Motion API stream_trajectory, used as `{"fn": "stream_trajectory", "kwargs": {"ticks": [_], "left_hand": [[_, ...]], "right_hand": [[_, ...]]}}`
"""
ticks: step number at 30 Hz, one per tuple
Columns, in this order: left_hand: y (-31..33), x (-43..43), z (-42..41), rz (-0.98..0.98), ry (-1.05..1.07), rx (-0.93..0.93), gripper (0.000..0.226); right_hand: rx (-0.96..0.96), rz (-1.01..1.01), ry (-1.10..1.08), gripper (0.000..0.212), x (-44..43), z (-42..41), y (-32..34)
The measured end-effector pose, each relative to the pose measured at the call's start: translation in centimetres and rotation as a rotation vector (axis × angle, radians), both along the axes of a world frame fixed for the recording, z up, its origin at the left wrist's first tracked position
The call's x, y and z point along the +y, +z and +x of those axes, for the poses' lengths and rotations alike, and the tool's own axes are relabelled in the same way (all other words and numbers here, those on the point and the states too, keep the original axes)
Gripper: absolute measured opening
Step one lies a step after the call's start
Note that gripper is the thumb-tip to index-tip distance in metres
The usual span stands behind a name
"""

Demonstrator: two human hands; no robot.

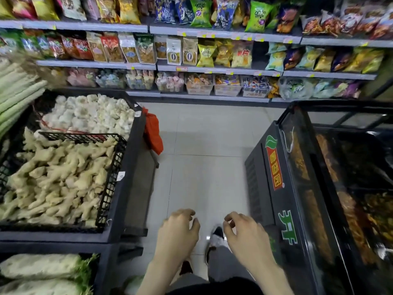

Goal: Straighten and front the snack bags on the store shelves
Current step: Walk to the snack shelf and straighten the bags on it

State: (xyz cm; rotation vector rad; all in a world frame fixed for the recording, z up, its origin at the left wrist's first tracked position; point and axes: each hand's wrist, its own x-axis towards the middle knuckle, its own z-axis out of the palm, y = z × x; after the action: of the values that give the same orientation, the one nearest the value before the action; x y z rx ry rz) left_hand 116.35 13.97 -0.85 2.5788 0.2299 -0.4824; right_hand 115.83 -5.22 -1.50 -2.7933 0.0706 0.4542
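Snack bags fill the grey store shelves across the far end of the aisle. Green and blue bags stand on the top shelf, yellow chip bags and two pale pouches on the middle one, and clear tubs of sweets on the lowest. My left hand and my right hand hang low in front of me over the floor, far from the shelves. Both have loosely curled fingers and hold nothing.
A black produce stand on the left carries a crate of ginger, garlic and a red bag hanging at its corner. A dark chest freezer lines the right side. A tiled floor strip runs between them toward the shelves.
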Motion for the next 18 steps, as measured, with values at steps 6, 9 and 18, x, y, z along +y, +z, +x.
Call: {"fn": "stream_trajectory", "kwargs": {"ticks": [6, 9, 18], "left_hand": [[-1.1, -2.7, 13.5, 0.038, -0.018, -0.003, 0.035], [-0.3, -4.3, 20.3, 0.046, -0.009, -0.005, 0.036], [1.1, -5.4, 34.6, 0.075, 0.073, -0.044, 0.035]], "right_hand": [[0.033, 0.03, 0.03, 0.028, -2.6, 12.1, 0.2], [0.015, 0.039, 0.041, 0.03, -4.4, 19.3, 1.3], [-0.03, 0.05, 0.129, 0.03, -5.5, 37.5, 2.2]]}}
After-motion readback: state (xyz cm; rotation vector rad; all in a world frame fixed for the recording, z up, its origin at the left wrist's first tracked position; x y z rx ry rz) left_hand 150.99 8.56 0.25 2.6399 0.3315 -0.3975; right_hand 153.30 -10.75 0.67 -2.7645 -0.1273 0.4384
